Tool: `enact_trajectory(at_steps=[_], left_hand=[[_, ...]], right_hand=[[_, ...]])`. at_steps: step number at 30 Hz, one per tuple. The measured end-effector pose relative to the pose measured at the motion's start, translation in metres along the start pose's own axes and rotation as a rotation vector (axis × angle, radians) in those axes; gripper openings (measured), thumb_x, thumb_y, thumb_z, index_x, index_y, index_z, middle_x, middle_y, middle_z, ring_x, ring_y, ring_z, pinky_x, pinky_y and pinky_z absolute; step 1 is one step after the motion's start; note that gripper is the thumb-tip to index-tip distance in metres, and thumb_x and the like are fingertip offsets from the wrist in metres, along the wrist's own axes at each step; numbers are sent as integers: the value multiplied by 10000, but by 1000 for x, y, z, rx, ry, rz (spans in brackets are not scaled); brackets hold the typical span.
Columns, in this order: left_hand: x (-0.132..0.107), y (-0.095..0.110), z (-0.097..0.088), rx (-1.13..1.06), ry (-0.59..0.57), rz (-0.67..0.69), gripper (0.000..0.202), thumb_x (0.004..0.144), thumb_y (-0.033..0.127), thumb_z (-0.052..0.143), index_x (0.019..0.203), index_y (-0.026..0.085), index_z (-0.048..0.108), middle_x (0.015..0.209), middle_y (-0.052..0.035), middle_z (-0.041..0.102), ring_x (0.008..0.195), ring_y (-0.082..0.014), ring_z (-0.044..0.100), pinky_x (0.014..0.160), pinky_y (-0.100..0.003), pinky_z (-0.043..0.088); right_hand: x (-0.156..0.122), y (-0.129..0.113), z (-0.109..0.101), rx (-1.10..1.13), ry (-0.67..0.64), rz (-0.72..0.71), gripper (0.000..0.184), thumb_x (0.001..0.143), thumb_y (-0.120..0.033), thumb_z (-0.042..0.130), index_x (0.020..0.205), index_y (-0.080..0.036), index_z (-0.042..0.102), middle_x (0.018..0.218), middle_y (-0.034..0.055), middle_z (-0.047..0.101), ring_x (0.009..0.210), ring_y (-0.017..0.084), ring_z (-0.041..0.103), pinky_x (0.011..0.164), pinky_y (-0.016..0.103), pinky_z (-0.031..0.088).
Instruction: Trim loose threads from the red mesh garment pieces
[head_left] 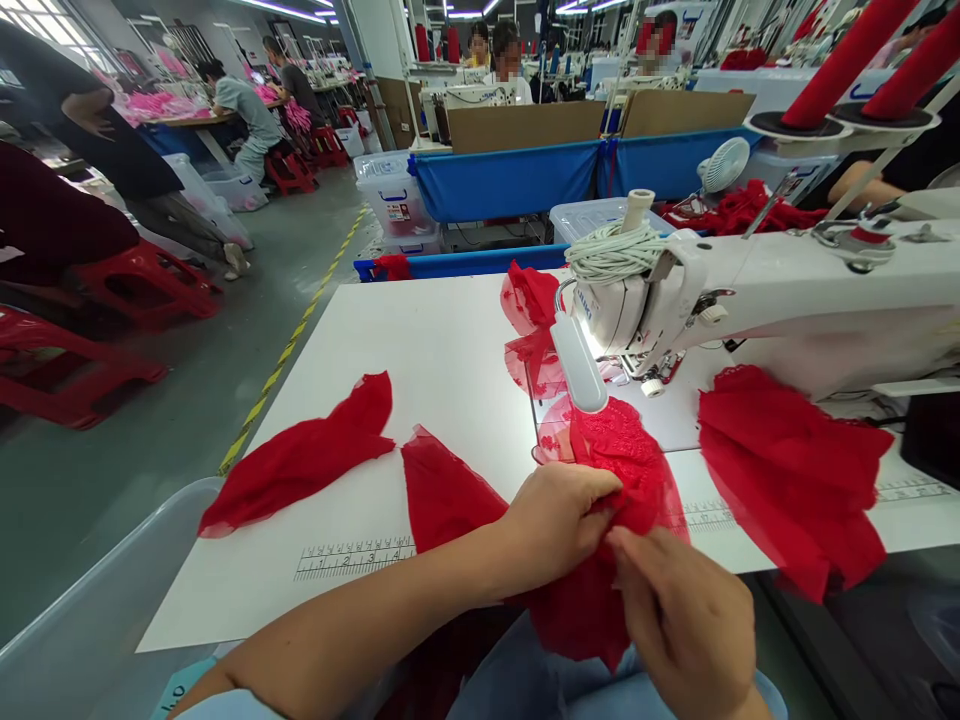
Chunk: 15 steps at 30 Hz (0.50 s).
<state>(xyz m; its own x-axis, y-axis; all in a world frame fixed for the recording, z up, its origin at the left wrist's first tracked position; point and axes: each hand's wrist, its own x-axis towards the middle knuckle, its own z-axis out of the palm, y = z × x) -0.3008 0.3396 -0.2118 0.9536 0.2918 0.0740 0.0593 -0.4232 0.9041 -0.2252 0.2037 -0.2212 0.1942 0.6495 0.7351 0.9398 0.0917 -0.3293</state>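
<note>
A red lace garment piece (630, 460) lies at the front edge of the white sewing table (435, 350), just before the sewing machine (750, 290). My left hand (551, 520) is closed, pinching the lace from the left. Close beside it, my right hand (682, 620) is closed too, gripping the same red fabric where it hangs over the table edge. A strip of red lace (529, 320) trails away behind the machine's needle area.
Loose red mesh pieces lie at the left (300, 460) and right (787, 470) of the table. A grey bin (82, 610) stands at my left. Red stools (112, 300), a yellow floor line and other workers fill the aisle and far benches.
</note>
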Motion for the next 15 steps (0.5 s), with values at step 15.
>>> enact_trajectory(at_steps=[15], left_hand=[[-1, 0, 8, 146, 130, 26, 198, 760, 106, 568, 620, 181, 449, 610, 51, 470, 578, -96, 416, 550, -226, 302]], right_hand=[[8, 10, -7, 151, -80, 545, 236, 906, -390, 579, 745, -217, 581, 695, -13, 568, 491, 110, 483, 455, 214, 427]])
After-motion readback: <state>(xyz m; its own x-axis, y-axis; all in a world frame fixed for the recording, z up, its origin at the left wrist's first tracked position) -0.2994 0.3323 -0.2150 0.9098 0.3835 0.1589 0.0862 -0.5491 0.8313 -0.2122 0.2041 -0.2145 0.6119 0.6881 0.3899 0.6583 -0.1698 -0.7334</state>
